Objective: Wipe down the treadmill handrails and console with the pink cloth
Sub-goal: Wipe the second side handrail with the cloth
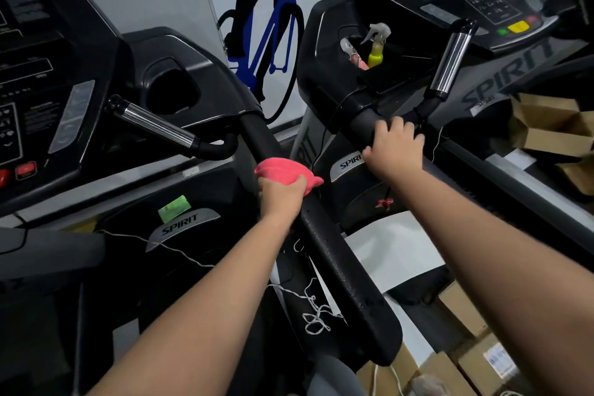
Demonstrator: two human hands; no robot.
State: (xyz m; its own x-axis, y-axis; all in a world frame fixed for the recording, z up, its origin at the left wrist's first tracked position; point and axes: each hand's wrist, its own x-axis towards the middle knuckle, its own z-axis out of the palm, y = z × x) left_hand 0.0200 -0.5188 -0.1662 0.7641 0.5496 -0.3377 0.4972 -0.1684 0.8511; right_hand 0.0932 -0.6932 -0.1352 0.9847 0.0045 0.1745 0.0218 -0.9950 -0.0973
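Both forearms enter from the bottom edge. Left hand (281,196), centre frame: fingers curled round the pink cloth (283,172), which is bunched and pressed onto the black handrail (331,254) running diagonally from centre to lower right. Right hand (395,151), right of centre: fingers curled over the neighbouring handrail (361,120). Left console (38,80) at upper left, chrome grip (154,124) just beside it. Right console (488,0) at upper right; yellow spray bottle (376,53) stands upright in its cup holder. White string (316,318) tangled below the black handrail. Cardboard boxes (546,125) at right edge.
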